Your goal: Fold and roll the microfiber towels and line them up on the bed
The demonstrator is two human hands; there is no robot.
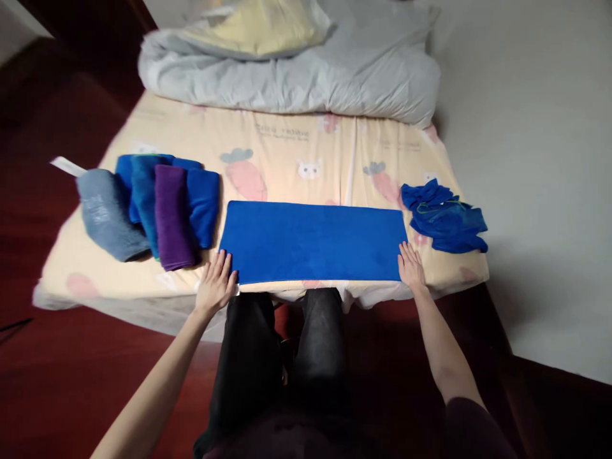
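Observation:
A blue towel (313,242) lies flat as a long rectangle near the front edge of the bed. My left hand (217,282) rests on its left end near the front corner, fingers stretched out. At the opposite end, my right hand (411,264) lies flat with its fingertips at the towel's right edge. Left of the towel are several folded cloths: a grey-blue one (109,217), a purple one (173,217) and blue ones (203,204). A crumpled blue cloth (447,217) with a green edge sits beyond my right hand.
The bed (296,150) has a pale sheet printed with carrots and cat faces. A grey quilt (373,70) with a yellow part (268,29) is heaped at its far end. A white wall (540,159) stands to the right. Dark red floor (38,223) shows at left.

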